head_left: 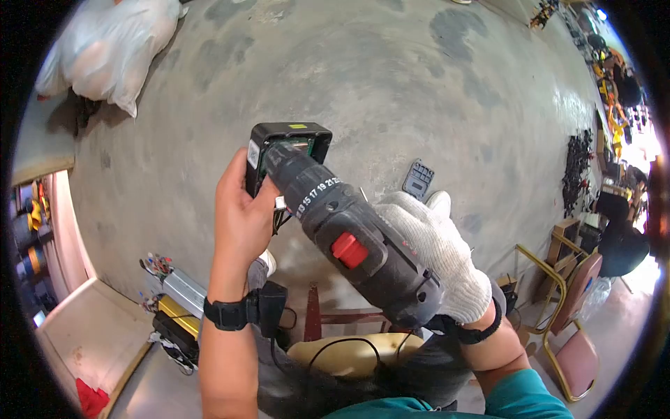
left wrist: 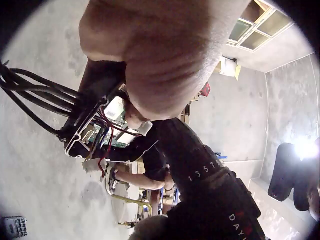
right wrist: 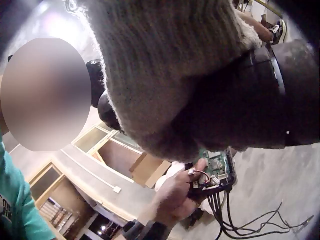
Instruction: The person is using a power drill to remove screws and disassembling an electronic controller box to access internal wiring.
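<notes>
Within the black case (head_left: 315, 128), gripped by left fingers (head_left: 237, 171), lies circuitry (head_left: 302, 145); right fingers (head_left: 399, 208) hold a drill (head_left: 370, 244).

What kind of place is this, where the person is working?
Probably a small electronics repair workshop: a power drill is held at an open black casing with a green circuit board, and tangled parts line the floor's edge.
</notes>
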`<act>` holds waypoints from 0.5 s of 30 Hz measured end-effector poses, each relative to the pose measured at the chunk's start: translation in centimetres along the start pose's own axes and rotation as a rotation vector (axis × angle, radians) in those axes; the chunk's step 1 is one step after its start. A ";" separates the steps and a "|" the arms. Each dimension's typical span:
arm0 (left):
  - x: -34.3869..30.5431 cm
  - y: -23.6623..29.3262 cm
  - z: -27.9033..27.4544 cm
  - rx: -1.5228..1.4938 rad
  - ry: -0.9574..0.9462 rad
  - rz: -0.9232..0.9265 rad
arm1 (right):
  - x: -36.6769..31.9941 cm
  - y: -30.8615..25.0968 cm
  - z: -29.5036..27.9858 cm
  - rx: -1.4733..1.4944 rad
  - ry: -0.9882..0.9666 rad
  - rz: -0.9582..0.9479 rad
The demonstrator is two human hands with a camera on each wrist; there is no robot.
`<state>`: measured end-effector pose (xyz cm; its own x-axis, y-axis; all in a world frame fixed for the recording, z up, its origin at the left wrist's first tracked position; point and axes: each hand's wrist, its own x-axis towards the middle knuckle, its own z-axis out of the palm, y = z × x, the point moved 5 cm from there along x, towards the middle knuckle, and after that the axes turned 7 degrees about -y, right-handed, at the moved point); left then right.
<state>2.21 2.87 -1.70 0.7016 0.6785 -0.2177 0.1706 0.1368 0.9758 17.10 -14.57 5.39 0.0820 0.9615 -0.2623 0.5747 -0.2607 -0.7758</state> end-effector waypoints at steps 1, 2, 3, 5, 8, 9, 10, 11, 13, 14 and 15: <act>0.0 0.0 -0.1 -0.011 -0.016 -0.004 | 0.0 0.0 0.2 0.043 -0.013 -0.008; 0.0 0.0 -0.2 0.016 -0.007 0.020 | 0.0 0.1 0.4 0.084 -0.027 -0.018; 0.0 0.1 -0.1 0.024 -0.021 0.023 | -0.1 0.2 0.4 0.089 -0.012 -0.015; -0.1 0.4 -0.2 0.018 0.007 0.038 | -0.1 0.2 0.5 0.275 0.013 -0.091; 0.0 0.3 -0.5 0.061 0.003 0.064 | -0.5 1.2 2.1 0.679 -0.045 0.053; 0.0 0.4 -0.5 0.075 0.007 0.083 | -0.5 1.4 2.5 0.751 -0.062 0.081; 0.0 0.4 -0.5 0.075 0.007 0.084 | -0.5 1.4 2.7 0.760 -0.077 0.081; 0.0 0.4 -0.4 0.069 0.005 0.083 | -0.6 1.5 2.7 0.757 -0.089 0.080; 0.0 0.5 -0.4 0.065 0.008 0.084 | -0.5 1.3 2.6 0.688 -0.101 0.056; -0.1 0.5 -0.3 0.075 0.003 0.093 | -0.6 1.3 2.6 0.650 -0.110 0.045; -0.1 0.6 -0.3 0.086 -0.003 0.100 | -0.7 1.3 2.6 0.622 -0.112 0.039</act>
<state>2.02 3.11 -1.07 0.7203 0.6833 -0.1192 0.1579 0.0058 0.9874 15.62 -15.79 3.07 -0.0122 0.9442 -0.3293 -0.0104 -0.3294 -0.9441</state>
